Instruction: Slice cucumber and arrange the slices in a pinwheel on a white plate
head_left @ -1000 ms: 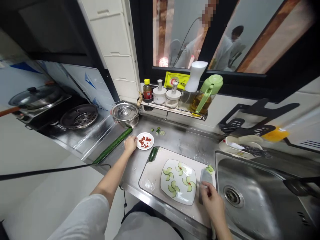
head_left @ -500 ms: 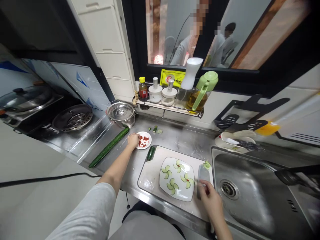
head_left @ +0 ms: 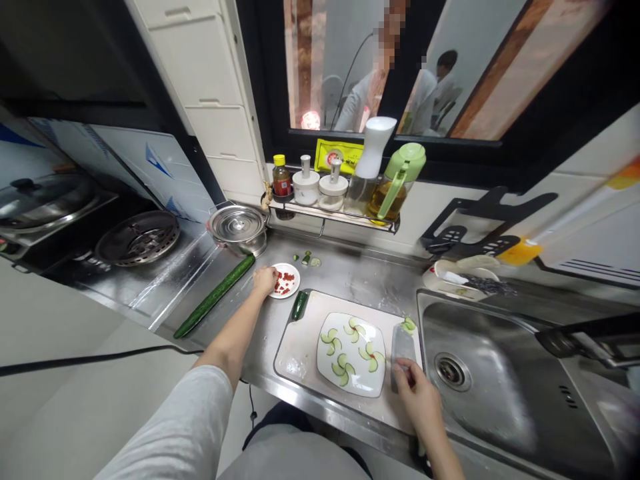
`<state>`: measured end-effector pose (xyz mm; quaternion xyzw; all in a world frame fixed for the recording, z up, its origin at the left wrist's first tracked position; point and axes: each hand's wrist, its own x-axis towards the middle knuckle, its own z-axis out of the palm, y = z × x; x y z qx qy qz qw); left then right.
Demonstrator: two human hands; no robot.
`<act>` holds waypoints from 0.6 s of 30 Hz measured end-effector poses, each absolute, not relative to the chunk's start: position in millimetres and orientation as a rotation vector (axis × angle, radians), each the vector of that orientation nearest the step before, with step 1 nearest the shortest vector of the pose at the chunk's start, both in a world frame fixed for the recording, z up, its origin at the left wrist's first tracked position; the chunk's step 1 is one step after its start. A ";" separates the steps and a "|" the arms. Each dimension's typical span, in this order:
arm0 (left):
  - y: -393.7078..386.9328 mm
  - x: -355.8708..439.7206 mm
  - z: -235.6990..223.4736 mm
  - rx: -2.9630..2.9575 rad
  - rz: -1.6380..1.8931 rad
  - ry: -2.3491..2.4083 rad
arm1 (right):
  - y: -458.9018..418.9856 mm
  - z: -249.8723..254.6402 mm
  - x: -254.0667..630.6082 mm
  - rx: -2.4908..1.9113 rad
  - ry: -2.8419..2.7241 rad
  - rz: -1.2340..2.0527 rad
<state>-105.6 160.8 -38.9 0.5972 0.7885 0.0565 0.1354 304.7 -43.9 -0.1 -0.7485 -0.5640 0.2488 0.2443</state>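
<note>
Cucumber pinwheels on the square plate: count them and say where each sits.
4, all on the square plate: far pinwheel towards the window, left pinwheel, near pinwheel towards the person, right pinwheel. None looks hidden.

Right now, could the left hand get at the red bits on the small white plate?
Probably yes: the left hand is at the left edge of the small white plate, close beside the red bits, and nothing visible blocks the way.
</note>
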 end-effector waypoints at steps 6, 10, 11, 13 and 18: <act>159.0 -109.9 -38.0 1.713 0.184 2.297 | -50.0 -0.5 308.0 -2.030 -1.534 0.660; 157.6 -108.4 -37.8 1.733 0.215 2.256 | -51.0 -2.8 307.7 -2.041 -1.537 0.662; 157.6 -107.8 -38.0 1.727 0.227 2.255 | -51.2 -2.6 307.2 -2.040 -1.541 0.665; 157.7 -107.1 -38.2 1.702 0.258 2.258 | -51.8 -1.8 306.1 -2.035 -1.545 0.666; 157.2 -109.7 -35.2 1.590 0.387 2.267 | -56.5 -1.1 306.7 -2.030 -1.526 0.657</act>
